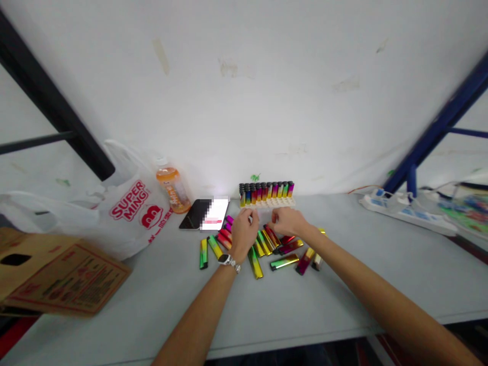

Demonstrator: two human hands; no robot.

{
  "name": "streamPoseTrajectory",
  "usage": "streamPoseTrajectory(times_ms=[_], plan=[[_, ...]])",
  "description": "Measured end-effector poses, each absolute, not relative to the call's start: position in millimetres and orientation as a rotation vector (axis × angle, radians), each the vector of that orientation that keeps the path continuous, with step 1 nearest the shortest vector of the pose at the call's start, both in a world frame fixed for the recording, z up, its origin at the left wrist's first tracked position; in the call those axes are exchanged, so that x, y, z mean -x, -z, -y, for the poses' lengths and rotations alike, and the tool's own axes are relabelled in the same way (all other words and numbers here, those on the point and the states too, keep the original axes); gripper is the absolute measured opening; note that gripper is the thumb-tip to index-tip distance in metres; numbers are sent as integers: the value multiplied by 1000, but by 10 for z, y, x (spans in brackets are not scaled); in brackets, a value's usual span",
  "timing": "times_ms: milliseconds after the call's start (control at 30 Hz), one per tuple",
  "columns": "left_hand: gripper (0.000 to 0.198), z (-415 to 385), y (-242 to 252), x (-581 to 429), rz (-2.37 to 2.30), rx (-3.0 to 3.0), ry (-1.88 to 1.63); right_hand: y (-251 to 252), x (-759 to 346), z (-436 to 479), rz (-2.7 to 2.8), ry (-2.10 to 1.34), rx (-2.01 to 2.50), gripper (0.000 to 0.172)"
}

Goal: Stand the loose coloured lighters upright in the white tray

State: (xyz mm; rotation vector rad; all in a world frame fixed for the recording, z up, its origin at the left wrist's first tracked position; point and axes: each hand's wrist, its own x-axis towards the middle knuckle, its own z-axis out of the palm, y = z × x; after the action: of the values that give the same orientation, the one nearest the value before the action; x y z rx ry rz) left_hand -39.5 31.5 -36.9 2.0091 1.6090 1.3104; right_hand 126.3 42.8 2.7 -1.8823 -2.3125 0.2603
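My left hand [244,235], with a silver watch [227,260] on its wrist, hovers over loose lighters, fingers curled in a pinch. To its right, my right hand [288,221] is closed the same way, thumb and fingers together. A pale, see-through patch lies between both hands, too faint to name; whatever the fingertips hold is hidden. Shiny lighters lie scattered beneath and around the hands, among them a green-yellow lighter [255,263] and a green-gold lighter [284,262]. Just behind the hands, a white rack [280,202] carries several upright lighters [269,189] with black tops.
A tablet-like device [195,214] lies left of the lighters. Farther left stand an orange drink bottle [173,189], a white plastic bag [125,213] and a cardboard box [72,277]. A power strip [406,211] lies at the right, near a blue post [438,127].
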Motion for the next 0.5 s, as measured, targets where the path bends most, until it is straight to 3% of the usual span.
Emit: streamPoseTrajectory(times_ms=[333,500], plan=[[33,-333,383,396,-1558,-2026,-1292,11,-1249,-430,2402,-330,1928,37],[33,-342,398,398,-1532,-2057,-1293,49,-1361,-570,2321,-392,1668,24]])
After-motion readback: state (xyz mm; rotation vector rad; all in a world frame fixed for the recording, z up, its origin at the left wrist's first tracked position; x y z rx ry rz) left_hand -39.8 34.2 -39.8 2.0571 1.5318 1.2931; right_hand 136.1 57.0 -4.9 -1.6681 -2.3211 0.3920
